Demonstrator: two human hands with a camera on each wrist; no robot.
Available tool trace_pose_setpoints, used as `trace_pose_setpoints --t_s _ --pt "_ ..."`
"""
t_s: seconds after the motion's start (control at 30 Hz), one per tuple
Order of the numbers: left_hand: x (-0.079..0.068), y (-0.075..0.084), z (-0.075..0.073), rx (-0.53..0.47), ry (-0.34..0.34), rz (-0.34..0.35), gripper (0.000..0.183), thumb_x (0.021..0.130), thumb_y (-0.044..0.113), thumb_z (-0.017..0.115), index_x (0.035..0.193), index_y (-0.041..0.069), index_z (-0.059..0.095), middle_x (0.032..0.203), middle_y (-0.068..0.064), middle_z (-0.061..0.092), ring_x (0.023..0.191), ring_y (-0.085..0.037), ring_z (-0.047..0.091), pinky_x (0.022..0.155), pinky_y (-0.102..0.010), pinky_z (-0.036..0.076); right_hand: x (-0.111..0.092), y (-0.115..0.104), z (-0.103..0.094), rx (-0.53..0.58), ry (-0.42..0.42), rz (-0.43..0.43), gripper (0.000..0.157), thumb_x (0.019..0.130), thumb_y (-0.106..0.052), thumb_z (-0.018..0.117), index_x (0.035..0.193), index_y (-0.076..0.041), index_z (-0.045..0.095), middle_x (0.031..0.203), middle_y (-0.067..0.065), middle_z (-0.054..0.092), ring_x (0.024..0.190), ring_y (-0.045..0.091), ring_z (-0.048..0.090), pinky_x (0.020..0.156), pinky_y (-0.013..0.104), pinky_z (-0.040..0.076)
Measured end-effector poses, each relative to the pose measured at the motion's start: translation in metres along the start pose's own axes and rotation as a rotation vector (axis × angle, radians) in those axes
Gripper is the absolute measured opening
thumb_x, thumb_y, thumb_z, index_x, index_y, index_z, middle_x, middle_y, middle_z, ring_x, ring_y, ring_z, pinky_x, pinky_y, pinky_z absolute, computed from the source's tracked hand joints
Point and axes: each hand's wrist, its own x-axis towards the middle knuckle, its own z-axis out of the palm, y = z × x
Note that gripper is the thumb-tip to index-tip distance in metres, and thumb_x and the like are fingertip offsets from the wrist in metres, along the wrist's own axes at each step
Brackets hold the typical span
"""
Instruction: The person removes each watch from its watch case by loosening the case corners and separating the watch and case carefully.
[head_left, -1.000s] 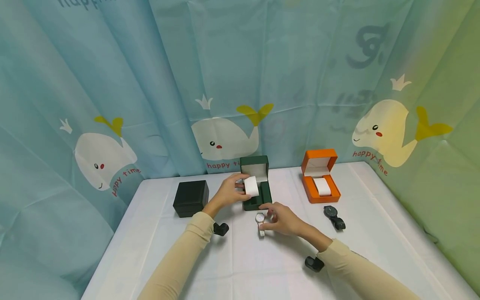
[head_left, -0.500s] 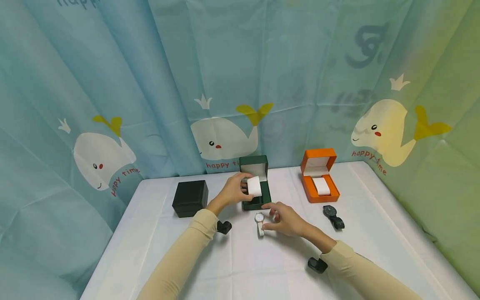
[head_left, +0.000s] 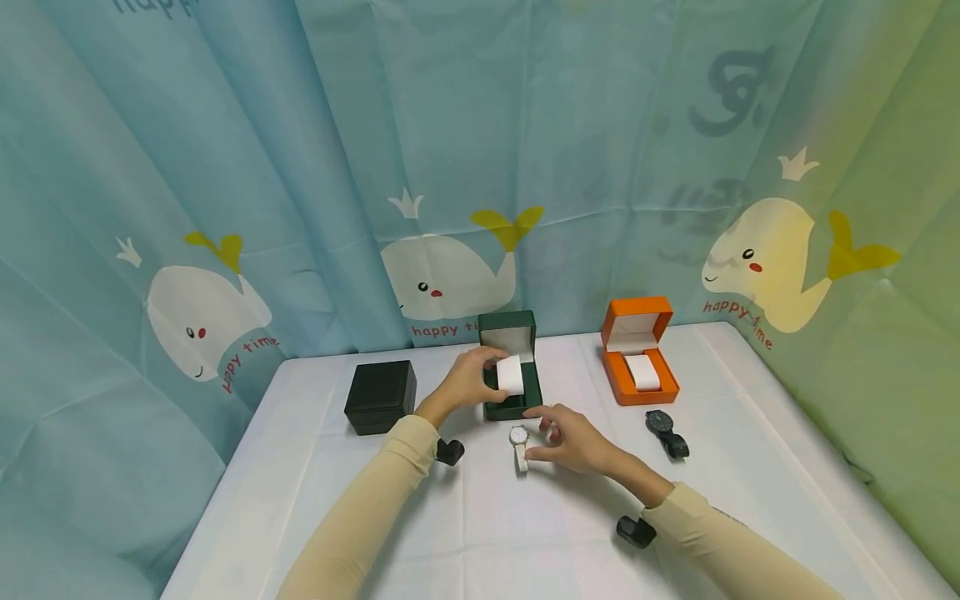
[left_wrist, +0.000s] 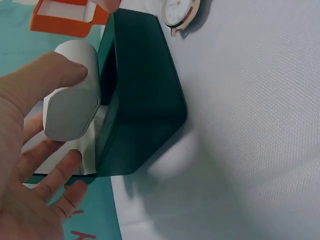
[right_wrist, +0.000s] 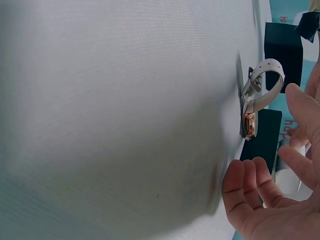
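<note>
My left hand (head_left: pixel 467 382) pinches a white watch cushion (left_wrist: pixel 74 112) between the thumb and fingers. The cushion is over the open dark green watch box (head_left: pixel 532 387), whose pale-lined lid stands up at the back. In front of that box lies a wristwatch (head_left: pixel 520 448) with a white strap and a round pale dial. My right hand (head_left: pixel 572 440) hovers just right of the watch, fingers loosely bent and spread. In the right wrist view the strap (right_wrist: pixel 270 70) stands in a loop, and those fingertips (right_wrist: pixel 233 172) are apart from it.
To the right is an open orange watch box (head_left: pixel 615 377) with a white cushion (head_left: pixel 642 372) inside. A black wristwatch (head_left: pixel 667 433) lies in front of it. On the left a closed black box (head_left: pixel 381 397) stands near the left forearm. A printed curtain (head_left: pixel 337 167) hangs behind the table.
My left hand has shifted slightly right with the white watch cushion, over the green box. My right hand has drifted a little to the right and otherwise stays beside the white-strapped watch.
</note>
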Motion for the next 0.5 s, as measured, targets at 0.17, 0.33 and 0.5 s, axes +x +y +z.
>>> trace_pose_setpoints --t_s 0.17,0.33,0.5 --pt "0.0023 -0.0029 0.0028 0.029 -0.019 -0.007 0.065 0.078 0.019 0.090 0.137 0.009 0.064 0.135 -0.010 0.064 0.109 -0.028 0.062 0.094 -0.044 0.052 0.0000 0.0006 -0.0006 -0.003 0.002 0.005 0.062 0.086 -0.030 0.085 0.137 -0.003 0.062 0.104 0.012 0.063 0.083 0.024 0.058 0.073 0.028 0.048" --pt "0.0039 -0.0040 0.0055 0.045 -0.040 -0.009 0.064 0.079 0.021 0.090 0.137 0.010 0.064 0.137 -0.010 0.063 0.118 -0.031 0.058 0.102 -0.047 0.048 -0.0007 -0.0001 -0.0024 -0.007 0.006 0.025 0.062 0.086 -0.029 0.085 0.137 -0.004 0.061 0.104 0.011 0.063 0.084 0.023 0.058 0.073 0.029 0.049" --pt "0.0046 -0.0037 0.0077 0.080 -0.045 -0.005 0.064 0.079 0.023 0.090 0.136 0.009 0.065 0.137 -0.010 0.063 0.122 -0.031 0.054 0.107 -0.048 0.043 -0.0012 -0.0010 -0.0039 0.001 0.011 0.007 0.061 0.087 -0.027 0.085 0.136 -0.002 0.061 0.105 0.014 0.063 0.084 0.023 0.059 0.073 0.029 0.049"
